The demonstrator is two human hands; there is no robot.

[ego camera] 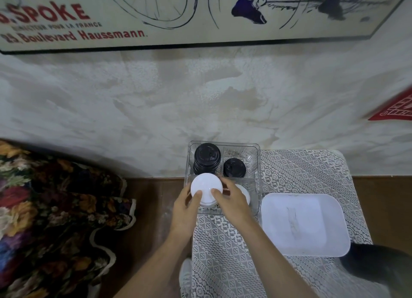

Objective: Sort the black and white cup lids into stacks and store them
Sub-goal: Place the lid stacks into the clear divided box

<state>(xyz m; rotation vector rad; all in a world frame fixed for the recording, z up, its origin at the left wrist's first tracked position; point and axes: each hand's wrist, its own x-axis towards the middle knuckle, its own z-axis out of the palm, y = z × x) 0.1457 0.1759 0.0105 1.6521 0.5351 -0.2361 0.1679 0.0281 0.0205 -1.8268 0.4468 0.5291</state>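
Observation:
A clear plastic organizer [256,164] with compartments stands at the table's far edge against the wall. Its back left compartment holds a tall stack of black lids [207,158]; the back right one holds a short stack of black lids [234,167]. Over the front left compartment, both hands grip a stack of white lids [206,186]: my left hand [186,206] on its left side, my right hand [231,200] on its right, thumbs on the top lid. Another white lid [245,194] shows partly behind my right hand in the front part.
A white rectangular plastic tub [305,224] lies to the right on the lace tablecloth [225,253]. A floral cushion [44,208] is at the left, a dark object [379,266] at the lower right. The wall with a framed poster [200,12] rises right behind the organizer.

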